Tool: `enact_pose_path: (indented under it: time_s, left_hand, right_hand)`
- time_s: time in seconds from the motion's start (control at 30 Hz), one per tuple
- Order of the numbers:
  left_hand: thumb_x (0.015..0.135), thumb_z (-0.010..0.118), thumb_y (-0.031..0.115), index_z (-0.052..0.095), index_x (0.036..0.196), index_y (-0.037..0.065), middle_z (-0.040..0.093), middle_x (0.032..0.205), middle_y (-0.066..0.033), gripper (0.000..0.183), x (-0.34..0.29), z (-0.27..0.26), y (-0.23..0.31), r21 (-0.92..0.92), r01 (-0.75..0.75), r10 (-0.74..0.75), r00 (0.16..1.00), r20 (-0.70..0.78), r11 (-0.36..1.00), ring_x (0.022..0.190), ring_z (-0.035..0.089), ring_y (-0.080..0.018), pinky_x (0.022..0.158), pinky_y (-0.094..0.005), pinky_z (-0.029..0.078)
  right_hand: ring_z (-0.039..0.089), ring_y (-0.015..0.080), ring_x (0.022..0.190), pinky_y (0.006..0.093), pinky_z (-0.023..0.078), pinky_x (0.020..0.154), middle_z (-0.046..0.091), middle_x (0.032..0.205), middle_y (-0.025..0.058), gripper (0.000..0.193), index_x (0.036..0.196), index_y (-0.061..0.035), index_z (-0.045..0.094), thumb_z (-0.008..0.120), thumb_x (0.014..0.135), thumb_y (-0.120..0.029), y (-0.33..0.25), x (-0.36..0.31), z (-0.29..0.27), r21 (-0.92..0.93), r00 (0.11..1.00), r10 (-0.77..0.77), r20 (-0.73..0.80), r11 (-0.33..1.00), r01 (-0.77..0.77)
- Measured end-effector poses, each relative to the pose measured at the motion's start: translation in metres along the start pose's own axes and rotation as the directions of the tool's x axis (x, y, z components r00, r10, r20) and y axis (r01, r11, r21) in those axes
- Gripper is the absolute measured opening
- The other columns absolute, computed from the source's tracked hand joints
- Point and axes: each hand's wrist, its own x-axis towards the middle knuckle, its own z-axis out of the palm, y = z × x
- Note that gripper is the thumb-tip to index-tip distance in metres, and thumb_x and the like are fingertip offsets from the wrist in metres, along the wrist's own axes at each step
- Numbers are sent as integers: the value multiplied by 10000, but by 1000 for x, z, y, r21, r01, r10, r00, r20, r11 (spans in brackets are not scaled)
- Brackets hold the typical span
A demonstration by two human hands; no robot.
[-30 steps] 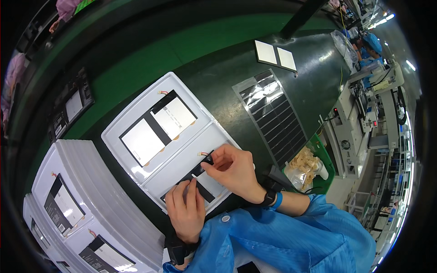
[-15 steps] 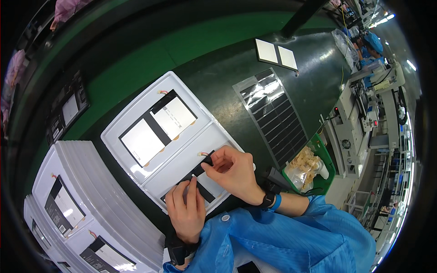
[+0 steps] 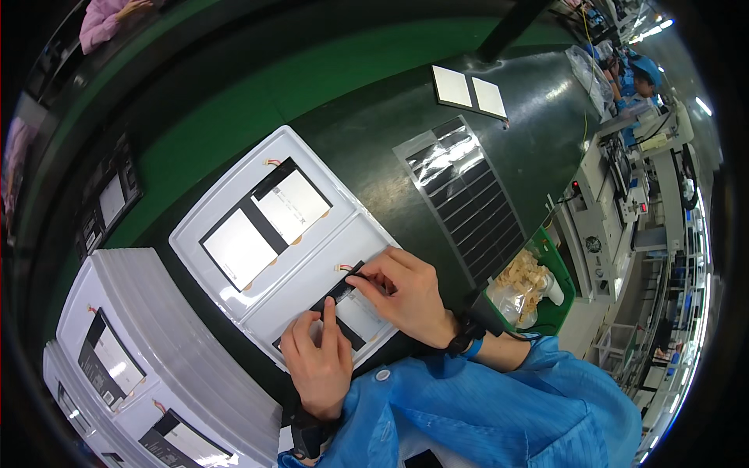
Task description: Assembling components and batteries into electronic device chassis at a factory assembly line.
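A flat battery pack (image 3: 360, 314) with white and black faces lies in the near compartment of a white plastic tray (image 3: 269, 306). My left hand (image 3: 318, 365) rests over its near-left part, fingers stretched out, the index fingertip on a black tape strip (image 3: 340, 295) along the pack. At the strip's far end, my right hand (image 3: 412, 298) pinches the tape between thumb and index finger; the fingers partly hide the grip. A small connector with red wires (image 3: 343, 267) sticks out beyond the pack. Another battery pack (image 3: 290, 207) lies in the tray's far compartment.
Stacked white trays (image 3: 175, 327) holding batteries stand at left. Right of the tray lies a sheet of black strips (image 3: 468, 199); another battery pack (image 3: 452, 87) is farther back. A green bin (image 3: 568, 292) with crumpled scraps sits at right. Other people work in the background.
My right fingers have come down closer to the pack, and the tape strip now lies flatter along it. My left index finger has shifted slightly along the strip.
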Motion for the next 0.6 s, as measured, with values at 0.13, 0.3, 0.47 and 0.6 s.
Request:
enact_pose_path:
  time_s: [0.13, 0.3, 0.47, 0.6]
  left_hand:
    - [807, 681, 3, 706, 1256, 47, 572, 1119, -149, 452, 1, 0, 0, 4, 1, -1, 1000, -3, 1000, 1031, 537, -328, 889, -438, 491]
    - [823, 650, -37, 687, 1274, 15, 548, 1119, -174, 456, 1, -1, 1, -3, -18, 18, 1000, -6, 1000, 1024, 527, -346, 851, -448, 490]
    - [822, 652, -38, 690, 1274, 16, 551, 1114, -176, 457, 2, -2, 2, -7, -9, 9, 1000, -1, 1000, 1027, 527, -347, 851, -442, 490]
    - [817, 663, -35, 694, 1268, 15, 553, 1118, -176, 455, 3, -2, 2, -13, -7, 7, 1000, 2, 1000, 1034, 526, -345, 850, -439, 491]
  right_hand:
    - [645, 192, 639, 296, 517, 572, 613, 789, 77, 150, 859, -5, 669, 807, 825, -54, -3, 1, -3, -3, 999, 20, 29, 1000, -20]
    - [619, 171, 616, 291, 499, 554, 602, 763, 69, 162, 833, -6, 671, 820, 813, -65, 1, 1, 2, 4, 1000, 15, 3, 1000, -15]
    - [598, 148, 595, 288, 486, 534, 622, 860, 83, 208, 930, -16, 683, 834, 803, -81, 5, -1, 1, -27, 998, -50, 22, 998, 51]
    - [650, 336, 874, 383, 552, 707, 558, 1117, 181, 420, 1215, 2, 576, 765, 841, -25, -7, 3, -5, -51, 996, 87, 27, 995, -86]
